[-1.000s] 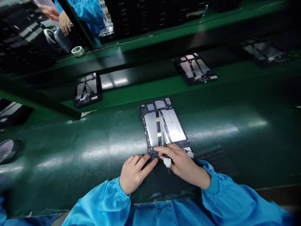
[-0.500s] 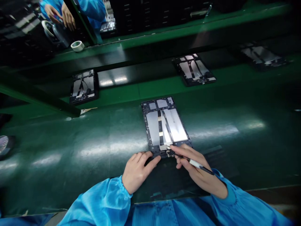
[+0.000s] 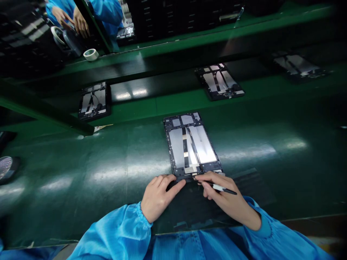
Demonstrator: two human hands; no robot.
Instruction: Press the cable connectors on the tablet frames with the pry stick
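An opened tablet (image 3: 177, 148) lies on the green bench in front of me, its silver inside panels and dark ribbon cables facing up. My left hand (image 3: 158, 195) holds its lower left corner, with the thumb along the bottom edge and the fingers at the side. In my right hand (image 3: 221, 191) is a slim black-and-white pen-shaped tool (image 3: 218, 187), pinched between thumb and fingers. Its front end is at the tablet's bottom edge, near small parts there; the fingers partly hide the tip.
More opened tablets lie on the strip beyond: one tablet (image 3: 93, 101) at left, another (image 3: 221, 82) right of centre, a third (image 3: 298, 66) far right. A tape roll (image 3: 91, 55) sits on the ledge near another person's hands (image 3: 72, 21). A green post (image 3: 62, 117) slants in from the left.
My right hand has drawn the tool slightly down and back towards me, from the pale strip to the tablet's bottom edge. My left hand stays at the corner. The tablets beyond have shifted slightly left.
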